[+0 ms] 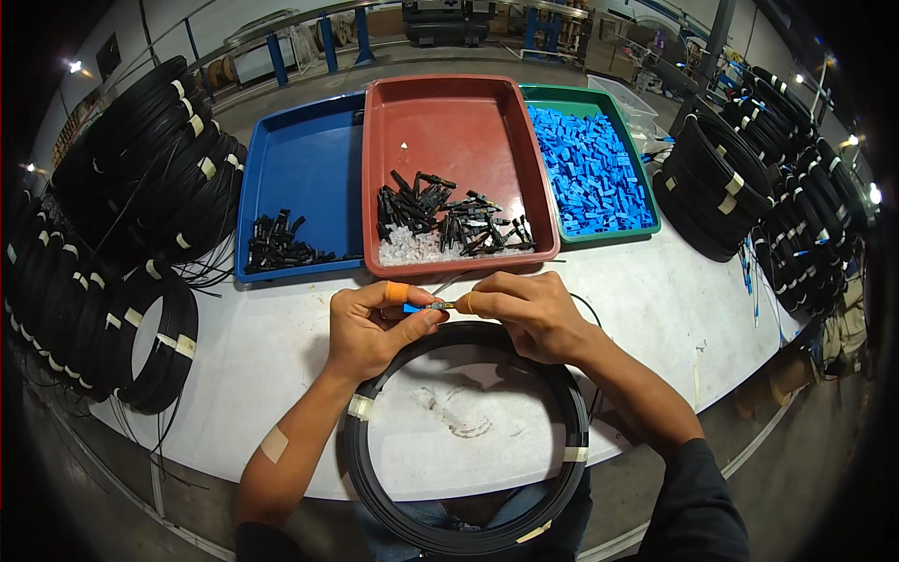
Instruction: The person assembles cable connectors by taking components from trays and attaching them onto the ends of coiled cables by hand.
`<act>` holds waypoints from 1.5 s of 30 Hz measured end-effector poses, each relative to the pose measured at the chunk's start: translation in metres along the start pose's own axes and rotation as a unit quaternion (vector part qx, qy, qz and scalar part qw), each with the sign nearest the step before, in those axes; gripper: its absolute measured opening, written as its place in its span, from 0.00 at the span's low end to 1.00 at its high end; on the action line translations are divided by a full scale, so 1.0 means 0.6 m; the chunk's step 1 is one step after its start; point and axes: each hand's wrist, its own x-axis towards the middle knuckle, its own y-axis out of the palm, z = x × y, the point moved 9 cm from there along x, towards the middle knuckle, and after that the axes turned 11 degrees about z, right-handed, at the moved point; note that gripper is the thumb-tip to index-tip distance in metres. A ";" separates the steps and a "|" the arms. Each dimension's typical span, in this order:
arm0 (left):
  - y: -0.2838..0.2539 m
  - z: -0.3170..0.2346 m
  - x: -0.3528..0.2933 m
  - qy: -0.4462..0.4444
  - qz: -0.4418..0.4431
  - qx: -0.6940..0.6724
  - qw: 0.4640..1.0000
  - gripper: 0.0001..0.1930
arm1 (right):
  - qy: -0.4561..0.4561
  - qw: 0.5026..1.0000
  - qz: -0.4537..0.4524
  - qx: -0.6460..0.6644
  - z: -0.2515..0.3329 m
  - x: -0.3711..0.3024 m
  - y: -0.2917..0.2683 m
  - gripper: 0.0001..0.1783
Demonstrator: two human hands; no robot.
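Note:
My left hand (370, 332) is closed in a pinch on a small cable connector (438, 306) with a blue end and a dark, partly clear body. From the other side, my right hand (529, 314) pinches the connector's opposite end between thumb and fingers. Orange tape is wrapped round a finger of the left hand, and an orange band sits on the right. Just below both hands lies a coil of black cable (359, 450), bound with pale tape and overhanging the table's near edge. Part of the connector is hidden by my fingers.
Beyond my hands stand a blue tray (300, 169) with black parts, a red tray (449, 131) with black and clear parts, and a green tray (646, 201) full of blue pieces. Stacked black cable coils (154, 169) flank the white table (253, 375); another coil (716, 187) stands right.

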 end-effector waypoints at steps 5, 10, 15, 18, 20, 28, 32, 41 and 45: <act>0.004 0.006 0.000 -0.027 0.014 0.022 0.999 0.07 | -0.001 0.999 0.040 -0.029 0.003 0.004 0.004 0.37; 0.005 0.011 0.000 -0.028 0.027 0.008 0.999 0.07 | 0.019 0.996 0.087 -0.031 0.004 0.009 0.011 0.39; 0.009 0.016 0.002 -0.019 0.040 -0.021 0.999 0.08 | 0.022 0.991 0.129 -0.005 0.002 0.012 0.018 0.41; 0.008 0.019 0.001 -0.032 0.040 -0.028 0.998 0.08 | 0.023 0.990 0.140 0.008 0.007 0.016 0.016 0.37; 0.009 0.019 0.001 -0.028 0.046 -0.025 0.998 0.08 | 0.033 0.987 0.154 0.022 0.005 0.017 0.018 0.37; 0.009 0.022 0.002 -0.027 0.045 -0.016 0.998 0.08 | 0.031 0.985 0.160 0.059 0.001 0.017 0.024 0.35; 0.003 0.022 0.001 -0.032 0.032 -0.016 0.999 0.07 | 0.048 0.984 0.159 0.071 -0.008 0.016 0.025 0.34; 0.002 0.026 0.001 -0.037 0.034 -0.013 0.999 0.07 | 0.042 0.985 0.148 0.084 -0.007 0.017 0.023 0.34; 0.003 0.022 0.002 -0.037 0.029 -0.008 0.999 0.06 | 0.034 0.985 0.132 0.102 -0.009 0.016 0.023 0.33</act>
